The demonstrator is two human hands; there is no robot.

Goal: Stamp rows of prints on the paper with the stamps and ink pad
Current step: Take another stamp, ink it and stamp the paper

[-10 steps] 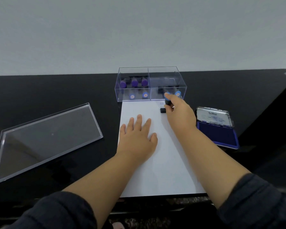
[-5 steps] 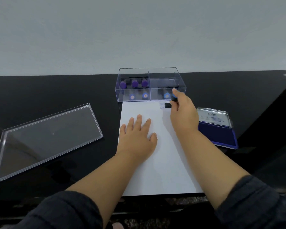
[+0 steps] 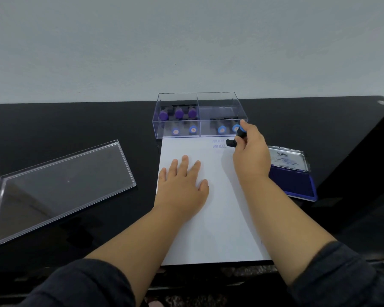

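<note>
A white sheet of paper (image 3: 220,218) lies on the black table. My left hand (image 3: 183,187) rests flat on it, fingers spread. My right hand (image 3: 251,154) grips a black stamp with a blue top (image 3: 238,135), tilted, its base near the paper's top right corner. Two faint blue "AIR MAIL" prints (image 3: 219,144) show one under the other just left of the stamp. The open blue ink pad (image 3: 292,180) lies right of the paper, its lid standing up behind it.
A clear plastic box (image 3: 200,103) stands at the paper's far edge, holding several purple-topped and blue-topped stamps (image 3: 179,114) in compartments. Its clear lid (image 3: 58,185) lies on the table to the left. A pale wall rises behind the table.
My right hand has moved the stamp rightward from the paper's top middle toward the top right corner, uncovering the two prints. My left hand has stayed flat on the paper.
</note>
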